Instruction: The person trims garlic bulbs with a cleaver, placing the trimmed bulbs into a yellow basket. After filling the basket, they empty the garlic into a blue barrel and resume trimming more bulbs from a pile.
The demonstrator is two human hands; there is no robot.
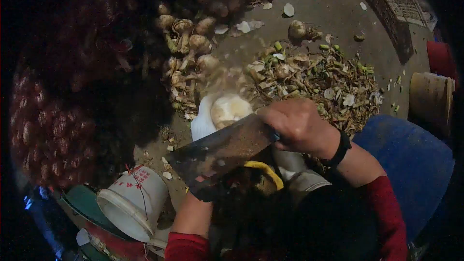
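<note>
My right hand (297, 123), bare with a black band at the wrist, is closed round the grip of a broad cleaver (220, 152). The blade stretches down to the left, across my left forearm. My left hand (203, 118), in a white knit glove, cups a round, pale, partly peeled root vegetable (232, 110) just beyond the cleaver's upper edge. Much of that hand is hidden by the blade. Unpeeled roots with stalks (188, 38) lie heaped ahead of my left hand. Beyond my right hand spreads a pile of peelings and cut stalks (319, 84).
A red mesh sack of vegetables (53, 135) stands at the left. A white bucket (135, 198) lies tilted at lower left. On the right are a blue plastic container (406, 164) and a tan tub (430, 96). A crate (403, 0) sits far right; one loose root (297, 30) lies ahead.
</note>
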